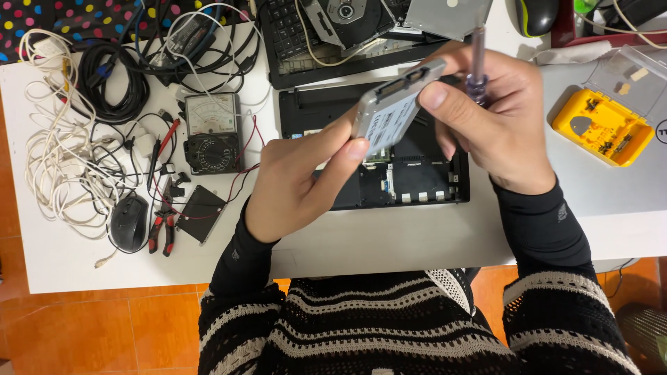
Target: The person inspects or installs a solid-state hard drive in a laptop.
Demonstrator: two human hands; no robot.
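Both hands hold a flat grey drive (392,104) tilted up above an opened black laptop base (431,184) on the white table. My left hand (299,180) pinches the drive's lower edge with thumb and fingers. My right hand (490,114) grips its upper right corner and also holds a screwdriver (477,66) with a clear purple handle, pointing upward.
A yellow bit case (603,126) with a clear lid lies at the right. A multimeter (212,132), red-handled pliers (161,232), a black mouse (129,222), tangled white and black cables (66,139), a keyboard part (292,31) and an optical drive (351,17) crowd the left and back.
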